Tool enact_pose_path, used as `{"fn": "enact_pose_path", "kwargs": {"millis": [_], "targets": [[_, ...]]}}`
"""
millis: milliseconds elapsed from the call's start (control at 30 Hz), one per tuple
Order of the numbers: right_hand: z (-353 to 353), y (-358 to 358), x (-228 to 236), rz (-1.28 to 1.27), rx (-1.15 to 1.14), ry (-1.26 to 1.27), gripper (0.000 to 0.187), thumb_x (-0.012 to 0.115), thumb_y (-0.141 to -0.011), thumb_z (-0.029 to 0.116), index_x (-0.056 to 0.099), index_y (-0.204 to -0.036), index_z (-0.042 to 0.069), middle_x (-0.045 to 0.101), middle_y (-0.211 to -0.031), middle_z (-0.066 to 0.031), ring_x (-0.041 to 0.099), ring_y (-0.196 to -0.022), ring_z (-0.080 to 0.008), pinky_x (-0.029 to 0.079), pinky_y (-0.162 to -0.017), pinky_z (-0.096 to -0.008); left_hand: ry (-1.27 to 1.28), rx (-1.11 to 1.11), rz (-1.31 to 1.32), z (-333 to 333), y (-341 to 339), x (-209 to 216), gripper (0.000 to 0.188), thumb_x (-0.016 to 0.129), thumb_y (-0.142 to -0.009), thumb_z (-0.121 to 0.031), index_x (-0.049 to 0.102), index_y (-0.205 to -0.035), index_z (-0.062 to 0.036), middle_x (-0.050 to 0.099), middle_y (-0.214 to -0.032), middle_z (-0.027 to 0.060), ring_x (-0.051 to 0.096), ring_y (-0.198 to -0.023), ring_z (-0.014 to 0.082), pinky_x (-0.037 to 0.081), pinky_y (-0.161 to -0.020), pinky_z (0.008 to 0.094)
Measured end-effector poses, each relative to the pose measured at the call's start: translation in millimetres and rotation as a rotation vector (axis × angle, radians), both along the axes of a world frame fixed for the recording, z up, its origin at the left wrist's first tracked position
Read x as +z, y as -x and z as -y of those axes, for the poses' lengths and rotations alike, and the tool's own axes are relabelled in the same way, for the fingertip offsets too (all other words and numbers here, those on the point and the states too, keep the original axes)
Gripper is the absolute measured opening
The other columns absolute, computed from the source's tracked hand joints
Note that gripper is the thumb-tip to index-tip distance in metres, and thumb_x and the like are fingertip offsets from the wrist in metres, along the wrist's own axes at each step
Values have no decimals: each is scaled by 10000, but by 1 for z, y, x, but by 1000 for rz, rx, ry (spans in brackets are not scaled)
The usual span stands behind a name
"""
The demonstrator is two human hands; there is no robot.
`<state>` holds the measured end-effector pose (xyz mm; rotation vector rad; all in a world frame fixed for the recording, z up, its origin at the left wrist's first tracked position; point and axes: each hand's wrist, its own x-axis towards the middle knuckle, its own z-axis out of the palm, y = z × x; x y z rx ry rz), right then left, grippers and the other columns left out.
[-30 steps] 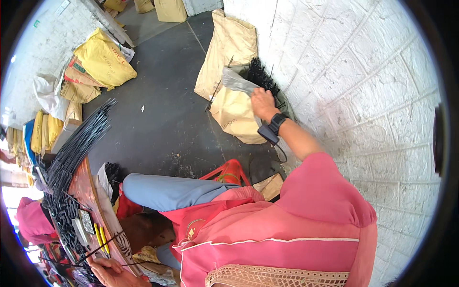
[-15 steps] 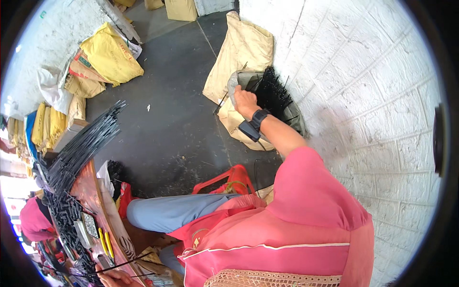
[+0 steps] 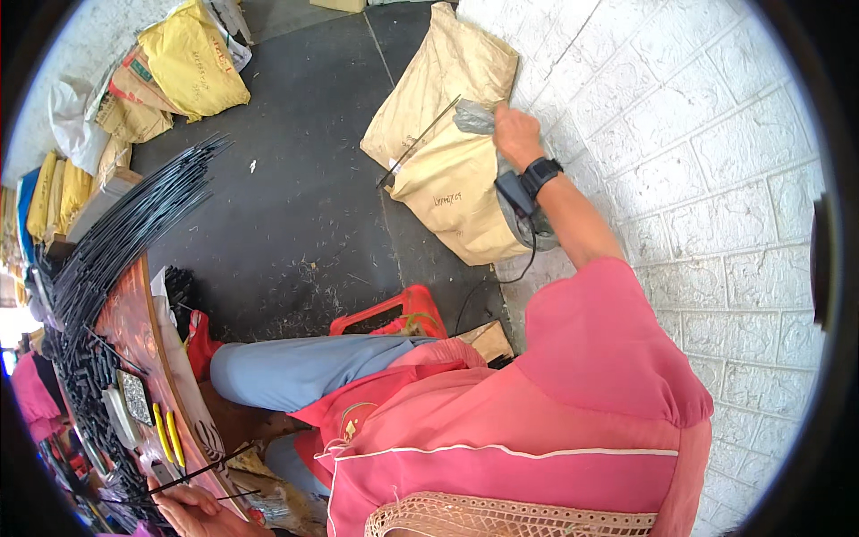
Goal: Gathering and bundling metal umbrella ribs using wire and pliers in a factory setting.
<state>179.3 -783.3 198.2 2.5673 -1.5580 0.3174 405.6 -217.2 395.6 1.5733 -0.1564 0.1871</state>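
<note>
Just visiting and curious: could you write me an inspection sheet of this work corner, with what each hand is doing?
Surface: dark floor, scattered with small bits; a reddish bench top curves along the lower left.
Job's things: tan paper sack leaning at the white brick wall; a thin black rod lies across it.
Clutter: bundle of long black rods on the bench, yellow-handled tool, red stool.
Grips: right hand closed on a grey wad at the sack's top; left hand pinches thin black rods at the bench.
Cables: black cord hanging from the wrist device.
Surroundings: yellow and tan sacks piled at the far left.
</note>
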Motion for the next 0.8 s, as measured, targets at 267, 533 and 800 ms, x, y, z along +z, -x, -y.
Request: {"fn": "enact_pose_path", "kwargs": {"millis": [267, 533, 800], "targets": [[-109, -62, -45, 176, 151, -122, 519, 570, -758, 54, 433, -1248, -44, 608, -911, -230, 602, -885, -390, 483, -743, -508, 13, -20, -15, 8, 10, 2, 389, 467, -1001, -225, 427, -648, -67, 330, -557, 12, 260, -453, 97, 254, -445, 244], [-145, -54, -110, 691, 211, -199, 499, 612, -763, 85, 444, -1226, 4, 522, -1048, -227, 502, -991, -392, 415, -853, -485, 24, 24, -57, 13, 4, -3, 364, 461, -1000, -212, 415, -666, -73, 358, -560, 13, 269, -442, 98, 272, -429, 227], [-119, -41, -73, 365, -109, -233, 663, 719, -701, 159, 408, -1269, 14, 523, -1068, -201, 514, -1023, -398, 455, -825, -480, 0, 70, -97, 19, 6, -1, 377, 470, -1008, -247, 425, -676, -74, 373, -555, 17, 285, -445, 103, 267, -437, 248]]}}
